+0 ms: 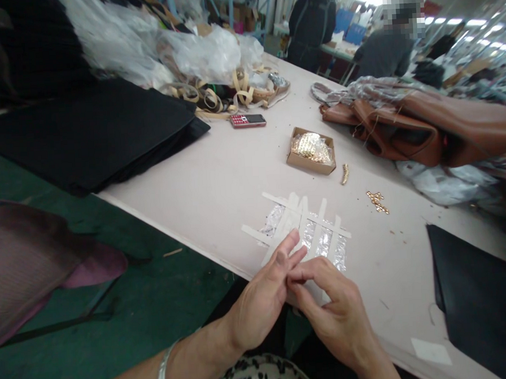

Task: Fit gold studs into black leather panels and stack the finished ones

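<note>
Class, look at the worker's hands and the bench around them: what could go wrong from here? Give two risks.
1. Both hands, left hand and right hand, meet at the table edge; a tape strip could probably stick to fingers or lift.
2. Loose gold pieces lie unboxed beside the small cardboard box; a sweep might scatter them.

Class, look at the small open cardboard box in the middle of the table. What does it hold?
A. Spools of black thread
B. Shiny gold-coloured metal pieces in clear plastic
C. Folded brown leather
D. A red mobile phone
B: the cardboard box is filled with gold-coloured pieces in clear wrap; the red phone lies apart on the table.
</note>
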